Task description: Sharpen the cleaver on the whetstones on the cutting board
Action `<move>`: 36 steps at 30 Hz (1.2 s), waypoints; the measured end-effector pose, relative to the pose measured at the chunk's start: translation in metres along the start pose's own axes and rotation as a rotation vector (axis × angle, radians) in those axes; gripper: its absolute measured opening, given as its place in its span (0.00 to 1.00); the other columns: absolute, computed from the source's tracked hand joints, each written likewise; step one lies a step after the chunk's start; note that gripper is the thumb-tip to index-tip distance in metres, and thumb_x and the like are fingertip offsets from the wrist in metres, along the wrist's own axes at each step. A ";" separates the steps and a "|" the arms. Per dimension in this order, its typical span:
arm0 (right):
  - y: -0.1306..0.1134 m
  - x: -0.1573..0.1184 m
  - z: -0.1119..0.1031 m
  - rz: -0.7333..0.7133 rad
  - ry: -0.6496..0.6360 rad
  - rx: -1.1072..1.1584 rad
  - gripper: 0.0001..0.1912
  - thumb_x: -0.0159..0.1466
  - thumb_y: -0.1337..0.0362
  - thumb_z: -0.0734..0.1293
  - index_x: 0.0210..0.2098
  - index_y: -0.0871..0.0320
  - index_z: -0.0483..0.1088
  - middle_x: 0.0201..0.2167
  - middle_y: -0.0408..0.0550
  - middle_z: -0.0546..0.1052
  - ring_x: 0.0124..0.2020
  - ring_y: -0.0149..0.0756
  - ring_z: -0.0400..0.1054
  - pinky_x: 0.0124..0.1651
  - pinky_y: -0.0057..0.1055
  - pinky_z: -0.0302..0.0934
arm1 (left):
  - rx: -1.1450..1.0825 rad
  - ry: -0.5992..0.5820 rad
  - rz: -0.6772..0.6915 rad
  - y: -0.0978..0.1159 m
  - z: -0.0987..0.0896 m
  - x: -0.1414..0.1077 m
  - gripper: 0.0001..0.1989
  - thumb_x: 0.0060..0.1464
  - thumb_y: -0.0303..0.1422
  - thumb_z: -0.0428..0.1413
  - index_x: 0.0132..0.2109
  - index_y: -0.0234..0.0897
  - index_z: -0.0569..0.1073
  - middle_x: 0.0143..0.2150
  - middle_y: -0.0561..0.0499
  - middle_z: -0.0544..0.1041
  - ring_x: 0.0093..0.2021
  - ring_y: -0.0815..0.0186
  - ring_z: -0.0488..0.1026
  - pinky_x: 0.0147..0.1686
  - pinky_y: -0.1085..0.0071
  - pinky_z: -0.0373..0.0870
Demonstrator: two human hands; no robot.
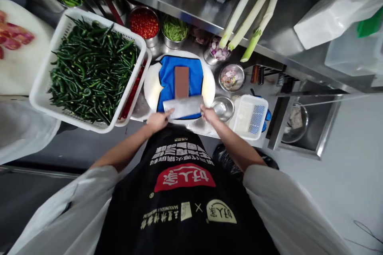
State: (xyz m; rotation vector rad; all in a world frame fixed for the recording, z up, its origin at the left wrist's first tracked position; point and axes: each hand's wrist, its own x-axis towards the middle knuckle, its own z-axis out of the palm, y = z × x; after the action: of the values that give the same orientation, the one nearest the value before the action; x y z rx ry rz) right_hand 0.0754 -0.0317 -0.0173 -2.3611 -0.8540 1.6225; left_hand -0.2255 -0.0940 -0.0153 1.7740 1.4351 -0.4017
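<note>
A broad-bladed cleaver [183,107] lies crosswise over the near end of a brown sharpening stone [181,81]. My right hand [209,114] is closed around its handle at the right. At the opposite end, my left hand [158,121] grips the blade's near left corner, thumb or finger resting on the metal. Under the stone is a blue cloth [196,72] with dark edging, spread on a round white chopping board [151,83]. The cleaver hides the stone's near end.
Left of the board stands a white basket [38,101] of green chilies [92,71]. Bowls of chopped red chilies [144,24], cut greens [175,30] and shallots [219,50] line the back. A metal bowl [223,108] and white plastic basket [241,123] sit right. Leeks [245,4] overhang the shelf.
</note>
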 end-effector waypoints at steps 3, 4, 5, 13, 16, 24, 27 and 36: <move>-0.049 0.034 0.004 -0.082 0.091 0.083 0.22 0.75 0.54 0.66 0.27 0.57 0.63 0.15 0.39 0.64 0.13 0.25 0.52 0.15 0.25 0.44 | 0.022 0.154 -0.044 -0.009 -0.043 0.045 0.38 0.65 0.36 0.53 0.78 0.59 0.55 0.58 0.46 0.81 0.54 0.50 0.80 0.54 0.59 0.74; -0.057 0.038 0.004 -0.100 0.111 0.091 0.22 0.75 0.54 0.66 0.27 0.57 0.63 0.15 0.39 0.63 0.13 0.24 0.52 0.15 0.25 0.43 | 0.030 0.181 -0.049 -0.010 -0.051 0.052 0.38 0.64 0.36 0.53 0.78 0.58 0.56 0.59 0.45 0.80 0.54 0.50 0.80 0.54 0.58 0.74; -0.057 0.037 0.004 -0.098 0.118 0.083 0.23 0.75 0.54 0.66 0.27 0.56 0.63 0.15 0.39 0.63 0.13 0.25 0.52 0.15 0.25 0.44 | 0.039 0.178 -0.045 -0.010 -0.051 0.052 0.38 0.64 0.36 0.53 0.78 0.57 0.56 0.58 0.45 0.81 0.54 0.50 0.80 0.54 0.59 0.74; -0.015 0.007 0.005 0.018 0.026 0.054 0.19 0.74 0.56 0.67 0.28 0.56 0.64 0.16 0.40 0.66 0.14 0.25 0.54 0.16 0.24 0.47 | 0.013 0.043 -0.019 -0.006 -0.003 0.010 0.38 0.66 0.37 0.51 0.80 0.59 0.51 0.55 0.46 0.82 0.49 0.53 0.82 0.49 0.62 0.75; -0.061 0.037 0.009 -0.055 0.085 0.066 0.21 0.75 0.53 0.66 0.29 0.57 0.64 0.17 0.40 0.66 0.13 0.24 0.53 0.15 0.24 0.45 | 0.014 0.190 -0.060 -0.014 -0.040 0.047 0.38 0.64 0.36 0.53 0.78 0.62 0.56 0.60 0.47 0.80 0.54 0.50 0.80 0.51 0.60 0.75; -0.006 0.006 0.012 -0.019 -0.023 -0.121 0.24 0.75 0.53 0.67 0.24 0.57 0.64 0.16 0.43 0.67 0.13 0.25 0.54 0.16 0.24 0.47 | -0.062 0.000 -0.080 -0.001 0.021 -0.017 0.39 0.66 0.38 0.52 0.80 0.58 0.51 0.57 0.45 0.82 0.51 0.52 0.82 0.50 0.62 0.75; -0.055 0.041 0.022 -0.109 0.006 -0.134 0.26 0.75 0.50 0.66 0.24 0.57 0.64 0.15 0.43 0.66 0.13 0.26 0.56 0.16 0.24 0.48 | -0.043 0.130 -0.175 -0.010 -0.012 0.012 0.38 0.66 0.38 0.53 0.79 0.58 0.54 0.58 0.45 0.81 0.53 0.52 0.81 0.52 0.62 0.74; -0.019 0.012 0.023 -0.110 -0.135 -0.316 0.28 0.76 0.52 0.66 0.22 0.58 0.65 0.17 0.46 0.71 0.13 0.26 0.58 0.19 0.26 0.52 | -0.103 -0.009 -0.196 0.002 0.034 -0.042 0.38 0.67 0.40 0.53 0.80 0.56 0.52 0.55 0.45 0.83 0.51 0.53 0.82 0.50 0.64 0.74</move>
State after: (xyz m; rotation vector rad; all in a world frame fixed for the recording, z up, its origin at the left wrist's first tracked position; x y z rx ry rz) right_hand 0.0507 -0.0137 -0.0276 -2.3664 -1.3312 1.7278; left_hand -0.2282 -0.1474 -0.0079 1.5535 1.6011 -0.4281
